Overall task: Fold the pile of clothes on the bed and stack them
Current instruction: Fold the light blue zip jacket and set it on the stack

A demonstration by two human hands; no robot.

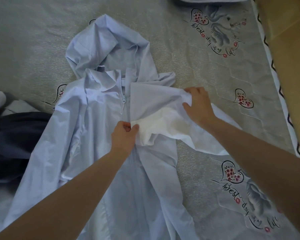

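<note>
Hooded jacket point(97, 135) flat mid-bed point(33, 40), zip up; left hand point(124, 135) pinches sleeve point(163, 118) cuff, right hand point(197, 104) grips sleeve shoulder; lay sleeve straight across chest, smooth creases

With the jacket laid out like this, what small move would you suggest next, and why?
Probably lay the sleeve flat across the jacket front. The right hand grips it near the shoulder, the left hand pinches its bunched end by the zipper, and it is still lifted.
</note>
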